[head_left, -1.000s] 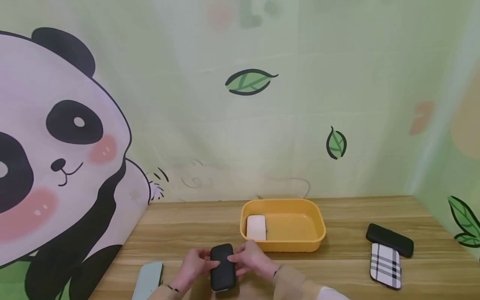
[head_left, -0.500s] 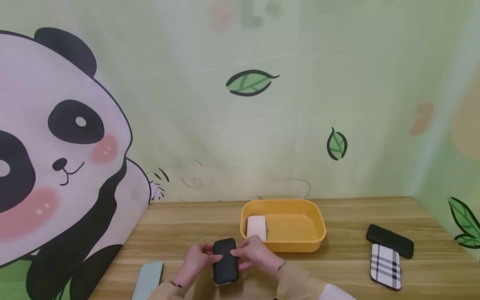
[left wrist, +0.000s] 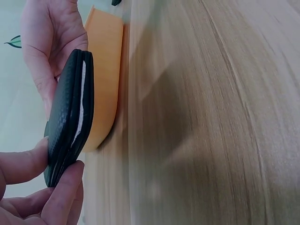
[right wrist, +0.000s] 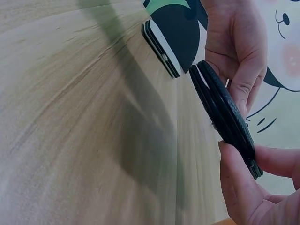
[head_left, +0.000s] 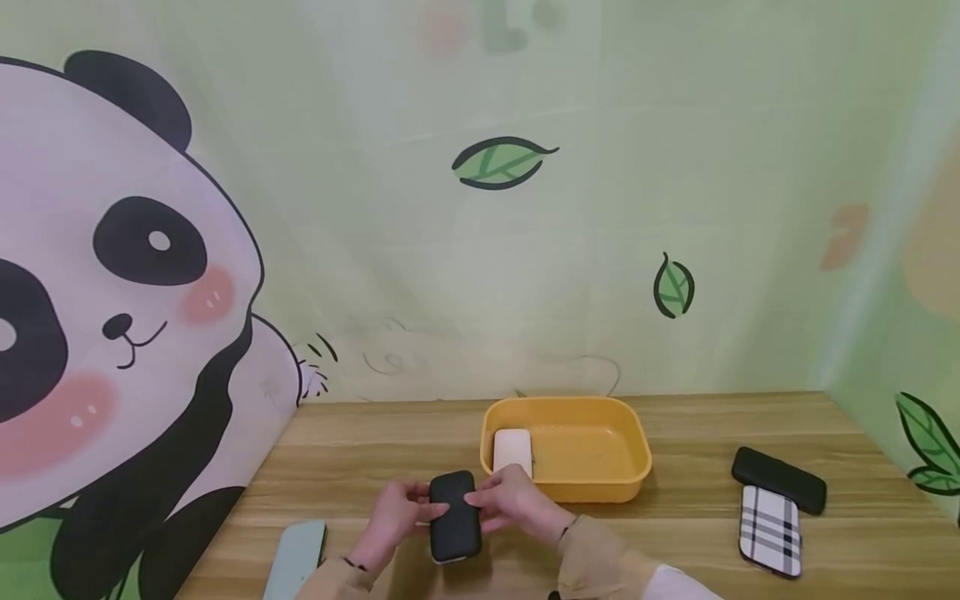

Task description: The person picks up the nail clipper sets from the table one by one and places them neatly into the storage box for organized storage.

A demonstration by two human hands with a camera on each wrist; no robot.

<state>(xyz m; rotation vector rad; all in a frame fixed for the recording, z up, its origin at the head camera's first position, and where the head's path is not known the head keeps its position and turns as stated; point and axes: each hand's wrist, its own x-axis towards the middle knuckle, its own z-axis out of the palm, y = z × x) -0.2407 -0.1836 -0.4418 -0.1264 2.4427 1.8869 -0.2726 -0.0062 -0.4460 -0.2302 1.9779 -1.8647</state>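
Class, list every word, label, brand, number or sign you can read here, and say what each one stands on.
None can be read.
Green shape high on the wall: letter-like, too blurred to read.
Orange mark farther right: also too blurred.
Held black case, tray, white item, plaid case, mint case, other black case: no lettering can be made out.

Head camera looks forward and down from farthest off, black case (head_left: pixel 455 533) at six o'clock. Both wrist cameras sit close and low, rolled sideways, facing the black case edge-on: nine o'clock in the left, three in the right. Head and left wrist share the yellow tray (head_left: pixel 577 493).
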